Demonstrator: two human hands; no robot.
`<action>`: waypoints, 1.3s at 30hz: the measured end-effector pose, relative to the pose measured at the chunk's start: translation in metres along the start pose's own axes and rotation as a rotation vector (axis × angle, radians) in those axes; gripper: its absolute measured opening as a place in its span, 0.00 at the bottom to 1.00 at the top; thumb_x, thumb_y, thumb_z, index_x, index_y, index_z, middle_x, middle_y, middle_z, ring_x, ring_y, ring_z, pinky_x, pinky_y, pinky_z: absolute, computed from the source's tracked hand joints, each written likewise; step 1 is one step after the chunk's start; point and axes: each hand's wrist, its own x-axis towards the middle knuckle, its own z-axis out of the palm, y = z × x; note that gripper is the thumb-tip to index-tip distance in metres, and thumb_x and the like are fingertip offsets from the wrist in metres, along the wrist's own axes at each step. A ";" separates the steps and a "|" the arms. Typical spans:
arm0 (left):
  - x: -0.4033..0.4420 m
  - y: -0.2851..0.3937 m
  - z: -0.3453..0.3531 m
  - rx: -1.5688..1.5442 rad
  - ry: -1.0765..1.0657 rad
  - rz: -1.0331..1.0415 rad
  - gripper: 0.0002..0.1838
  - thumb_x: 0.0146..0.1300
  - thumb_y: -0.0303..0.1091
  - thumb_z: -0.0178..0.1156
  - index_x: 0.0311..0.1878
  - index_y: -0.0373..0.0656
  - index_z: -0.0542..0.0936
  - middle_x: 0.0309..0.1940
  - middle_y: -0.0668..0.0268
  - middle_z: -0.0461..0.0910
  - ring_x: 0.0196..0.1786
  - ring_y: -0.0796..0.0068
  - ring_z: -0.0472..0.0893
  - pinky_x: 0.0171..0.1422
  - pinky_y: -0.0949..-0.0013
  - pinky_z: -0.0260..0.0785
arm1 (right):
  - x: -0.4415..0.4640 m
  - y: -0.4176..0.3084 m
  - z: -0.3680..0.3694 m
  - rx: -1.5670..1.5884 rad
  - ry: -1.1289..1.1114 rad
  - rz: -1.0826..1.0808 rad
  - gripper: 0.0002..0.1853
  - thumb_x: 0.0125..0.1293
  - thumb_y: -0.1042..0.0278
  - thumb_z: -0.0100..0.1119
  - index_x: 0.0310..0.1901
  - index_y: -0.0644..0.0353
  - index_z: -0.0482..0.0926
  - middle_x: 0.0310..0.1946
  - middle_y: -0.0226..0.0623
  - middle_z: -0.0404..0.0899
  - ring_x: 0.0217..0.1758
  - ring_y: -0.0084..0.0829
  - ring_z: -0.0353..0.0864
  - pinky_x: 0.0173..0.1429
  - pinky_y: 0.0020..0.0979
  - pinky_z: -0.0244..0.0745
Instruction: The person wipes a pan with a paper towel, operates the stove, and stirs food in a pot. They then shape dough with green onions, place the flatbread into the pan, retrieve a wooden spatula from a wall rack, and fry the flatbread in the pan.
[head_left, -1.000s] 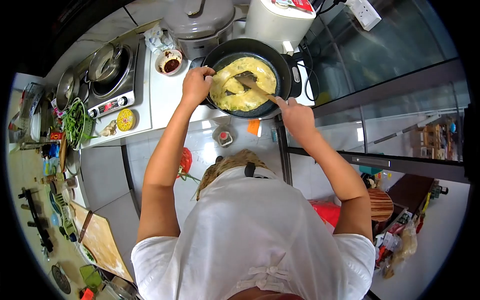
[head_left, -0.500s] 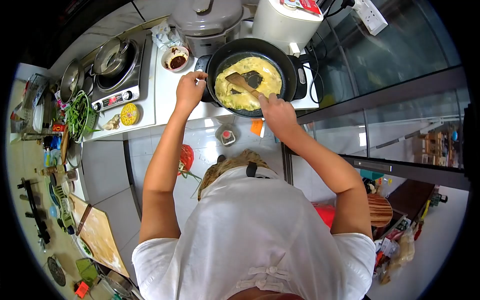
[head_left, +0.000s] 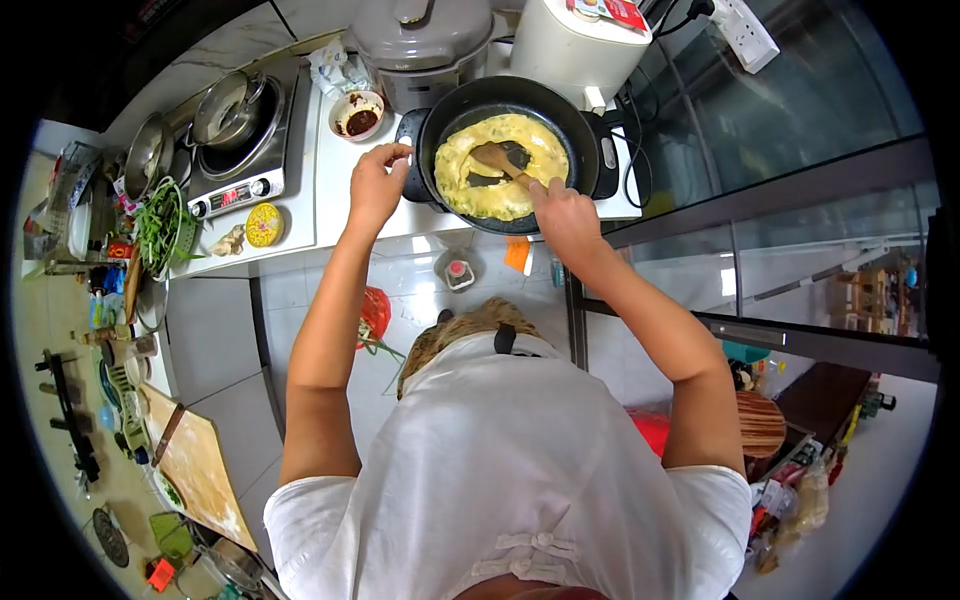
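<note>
A black two-handled pan (head_left: 478,103) holds a yellow egg mixture (head_left: 465,140), spread in a ring with dark pan bottom showing in its middle. My right hand (head_left: 566,216) is closed around the handle of a wooden spatula (head_left: 493,157). The spatula's blade lies in the egg near that bare middle. At the pan's left handle, my left hand (head_left: 377,185) is closed, with fingertips and thumb on the handle's edge.
Behind the pan stand a grey cooker (head_left: 415,40) and a white appliance (head_left: 570,50). To the left are a bowl of dark sauce (head_left: 357,116), a yellow round container (head_left: 264,225), an induction cooktop (head_left: 236,192) with a metal pot (head_left: 222,120), and greens (head_left: 160,225).
The spatula and my right hand have moved slightly right across the pan. My left hand stays at the pan's left handle.
</note>
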 end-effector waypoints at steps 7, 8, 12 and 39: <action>-0.003 -0.003 0.002 -0.014 0.002 0.011 0.12 0.53 0.28 0.54 0.40 0.39 0.82 0.34 0.57 0.81 0.37 0.66 0.79 0.47 0.66 0.70 | 0.002 -0.002 -0.003 0.027 -0.033 0.037 0.15 0.47 0.69 0.64 0.37 0.61 0.74 0.27 0.37 0.74 0.24 0.31 0.80 0.24 0.27 0.75; -0.005 -0.004 0.003 -0.021 -0.001 -0.004 0.12 0.53 0.28 0.54 0.40 0.39 0.82 0.34 0.57 0.81 0.37 0.66 0.79 0.47 0.66 0.70 | 0.004 -0.002 -0.002 0.047 -0.038 0.028 0.13 0.49 0.69 0.61 0.37 0.61 0.74 0.27 0.38 0.74 0.24 0.32 0.80 0.24 0.27 0.75; -0.005 0.001 0.001 -0.039 -0.014 -0.028 0.12 0.54 0.28 0.54 0.40 0.38 0.82 0.35 0.57 0.81 0.38 0.66 0.79 0.47 0.66 0.70 | 0.008 -0.006 -0.001 0.043 -0.039 0.032 0.09 0.54 0.71 0.56 0.37 0.61 0.74 0.25 0.37 0.74 0.23 0.32 0.80 0.23 0.28 0.75; 0.000 0.007 0.029 -0.056 -0.059 -0.015 0.11 0.54 0.30 0.55 0.39 0.39 0.82 0.31 0.57 0.82 0.33 0.65 0.79 0.42 0.66 0.71 | -0.007 0.013 -0.001 0.072 -0.075 -0.105 0.10 0.54 0.73 0.55 0.39 0.62 0.76 0.26 0.35 0.72 0.25 0.30 0.79 0.25 0.26 0.75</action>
